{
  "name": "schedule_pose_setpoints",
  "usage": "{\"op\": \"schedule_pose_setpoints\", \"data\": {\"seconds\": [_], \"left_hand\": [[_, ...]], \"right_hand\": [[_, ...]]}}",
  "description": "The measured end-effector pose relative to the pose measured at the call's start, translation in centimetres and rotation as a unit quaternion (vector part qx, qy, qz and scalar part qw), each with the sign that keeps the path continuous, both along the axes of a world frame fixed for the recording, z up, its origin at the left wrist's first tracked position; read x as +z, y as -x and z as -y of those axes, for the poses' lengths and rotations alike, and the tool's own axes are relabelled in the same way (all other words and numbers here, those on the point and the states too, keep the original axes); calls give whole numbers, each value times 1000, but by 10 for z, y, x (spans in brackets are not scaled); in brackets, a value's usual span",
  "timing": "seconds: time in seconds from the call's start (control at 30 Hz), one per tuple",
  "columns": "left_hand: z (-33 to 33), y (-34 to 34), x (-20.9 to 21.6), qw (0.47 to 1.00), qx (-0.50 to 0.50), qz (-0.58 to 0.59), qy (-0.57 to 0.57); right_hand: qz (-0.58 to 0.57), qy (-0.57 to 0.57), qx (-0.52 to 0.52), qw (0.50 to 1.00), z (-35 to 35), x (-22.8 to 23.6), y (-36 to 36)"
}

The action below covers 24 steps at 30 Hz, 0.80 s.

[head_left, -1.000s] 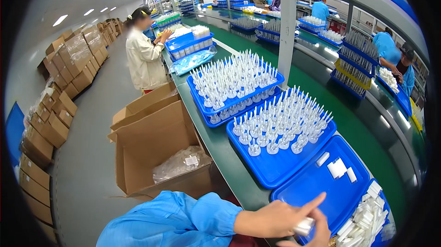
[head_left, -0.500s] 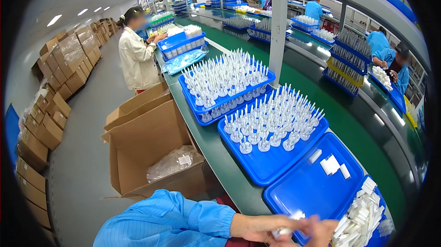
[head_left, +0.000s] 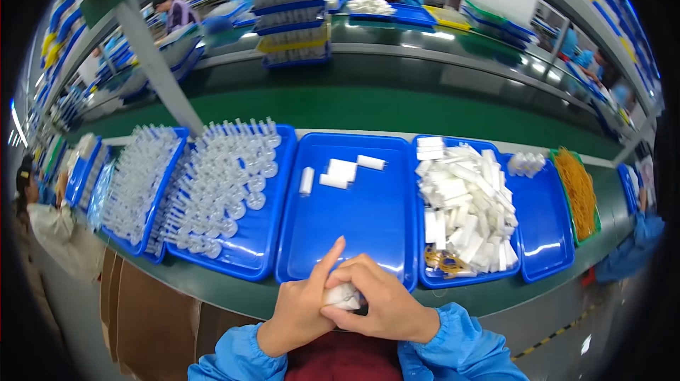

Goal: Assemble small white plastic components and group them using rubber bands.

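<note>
Both hands meet just in front of the middle tray [head_left: 347, 232], a blue one, and partly hide its near edge. The left hand [head_left: 297, 314] curls around a small white bundle [head_left: 343, 297] from the left, its index finger raised away from it and pointing toward the tray. The right hand [head_left: 386, 304] closes narrowly on the same bundle from the other side, thumb below and bent fingers above, covering part of it; what the bundle is made of is too blurred to tell. Toward the far side of the middle tray lie a few white blocks [head_left: 342, 170], well apart from the hands. Just left of it, a blue tray [head_left: 258, 246] bears rows of see-through stemmed pieces [head_left: 219, 193], with a similar load beyond. Just right of it, a heap of white pieces [head_left: 467, 204] fills another tray, tan bands [head_left: 446, 263] showing at its near corner. Farther right are a blue tray with a few pale pieces [head_left: 526, 163] and a green-rimmed container of orange bands [head_left: 575, 197]. Behind the middle tray runs a green belt [head_left: 340, 113], and a grey post [head_left: 157, 62] rises behind it to the left.
</note>
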<state>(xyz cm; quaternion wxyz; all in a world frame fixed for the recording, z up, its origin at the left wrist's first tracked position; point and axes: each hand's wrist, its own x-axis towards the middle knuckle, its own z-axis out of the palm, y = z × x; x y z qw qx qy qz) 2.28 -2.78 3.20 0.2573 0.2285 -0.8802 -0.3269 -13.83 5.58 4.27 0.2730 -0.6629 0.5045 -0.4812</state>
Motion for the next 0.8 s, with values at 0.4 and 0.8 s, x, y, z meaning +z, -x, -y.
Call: {"op": "schedule_pose_setpoints", "data": {"seconds": [0.4, 0.8], "left_hand": [[-3, 4, 5, 998, 27, -14, -59], [19, 7, -7, 995, 78, 53, -43]], "right_hand": [[-160, 131, -493, 845, -99, 57, 189], [-357, -97, -454, 810, -148, -68, 496]]}}
